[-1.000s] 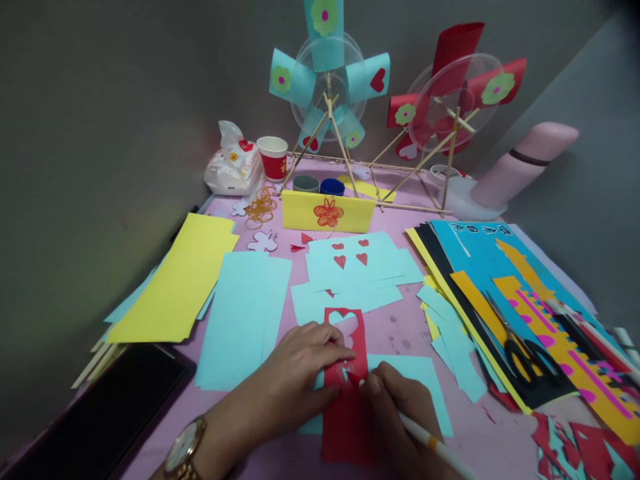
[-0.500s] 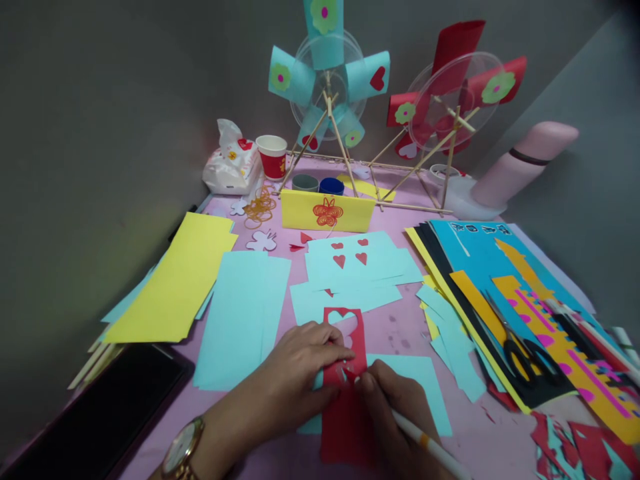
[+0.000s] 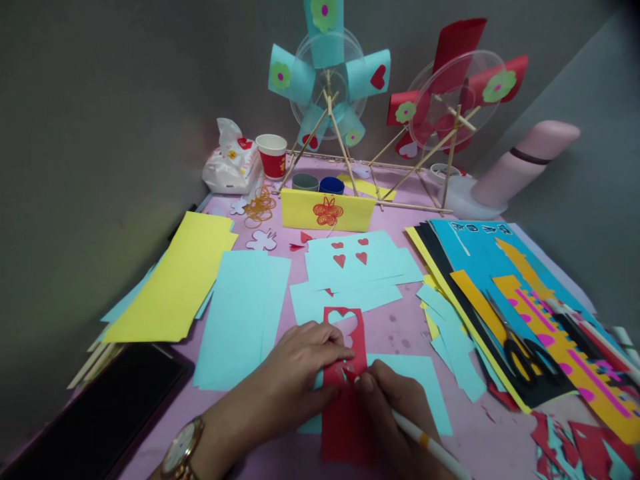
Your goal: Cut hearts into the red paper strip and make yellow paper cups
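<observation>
My left hand (image 3: 310,363), with a watch on its wrist, has its fingers bent and pressed on a red paper strip (image 3: 345,427), holding it down. Between my right thumb and fingers is a slim white pen (image 3: 417,437) with an orange band. My right hand (image 3: 400,400) rests low over the strip, and the pen's red tip touches or nearly touches pale marks beside my left fingertips. A heart-shaped opening shows at the strip's far end. Beneath the strip lies a light blue sheet (image 3: 415,387).
Light blue sheets (image 3: 235,320), yellow sheets (image 3: 170,287) and a phone (image 3: 110,407) lie left. Small red hearts (image 3: 361,259) lie on blue paper ahead. Scissors (image 3: 525,347) and paper scraps (image 3: 575,447) are right. Paper wheels (image 3: 327,87) on stick frames and a pink bottle (image 3: 525,163) stand behind.
Almost nothing differs. Both hands keep their places on the red strip, and the pen tip stays at the same marks.
</observation>
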Available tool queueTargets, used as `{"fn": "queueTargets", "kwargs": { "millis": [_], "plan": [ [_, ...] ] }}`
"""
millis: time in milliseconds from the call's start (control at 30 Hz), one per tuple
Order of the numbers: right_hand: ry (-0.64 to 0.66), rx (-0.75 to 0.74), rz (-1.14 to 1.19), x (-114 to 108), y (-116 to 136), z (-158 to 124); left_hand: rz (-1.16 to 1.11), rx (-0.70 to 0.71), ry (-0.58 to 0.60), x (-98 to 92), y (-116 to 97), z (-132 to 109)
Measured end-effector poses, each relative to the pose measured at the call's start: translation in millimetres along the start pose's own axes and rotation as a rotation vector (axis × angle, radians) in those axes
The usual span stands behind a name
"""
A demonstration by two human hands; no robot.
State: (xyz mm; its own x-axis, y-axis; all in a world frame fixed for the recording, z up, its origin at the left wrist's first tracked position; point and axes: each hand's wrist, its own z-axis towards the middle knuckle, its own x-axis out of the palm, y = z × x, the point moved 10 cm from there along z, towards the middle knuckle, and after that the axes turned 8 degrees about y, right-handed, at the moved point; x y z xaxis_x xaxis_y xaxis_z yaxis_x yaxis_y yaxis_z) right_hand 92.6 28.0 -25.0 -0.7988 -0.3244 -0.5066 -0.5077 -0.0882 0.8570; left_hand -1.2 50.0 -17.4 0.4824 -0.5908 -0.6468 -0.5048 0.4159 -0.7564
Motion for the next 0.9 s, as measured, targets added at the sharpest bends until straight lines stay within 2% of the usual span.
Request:
{"fn": "queueTargets", "kwargs": {
  "millis": [167,633,900],
  "plan": [
    [0.000,0.056,-0.008,0.5,-4.5,0.3,0.008,-0.003,-0.001,-1.2,0.2,1.6],
    [0.043,0.007,0.124,2.1,1.0,0.1,0.006,0.000,-0.005,-1.8,0.1,1.3],
    [0.050,0.039,0.149,1.7,-1.8,-1.7,0.010,0.018,-0.018,-1.9,-1.2,-1.5]
  ]
}}
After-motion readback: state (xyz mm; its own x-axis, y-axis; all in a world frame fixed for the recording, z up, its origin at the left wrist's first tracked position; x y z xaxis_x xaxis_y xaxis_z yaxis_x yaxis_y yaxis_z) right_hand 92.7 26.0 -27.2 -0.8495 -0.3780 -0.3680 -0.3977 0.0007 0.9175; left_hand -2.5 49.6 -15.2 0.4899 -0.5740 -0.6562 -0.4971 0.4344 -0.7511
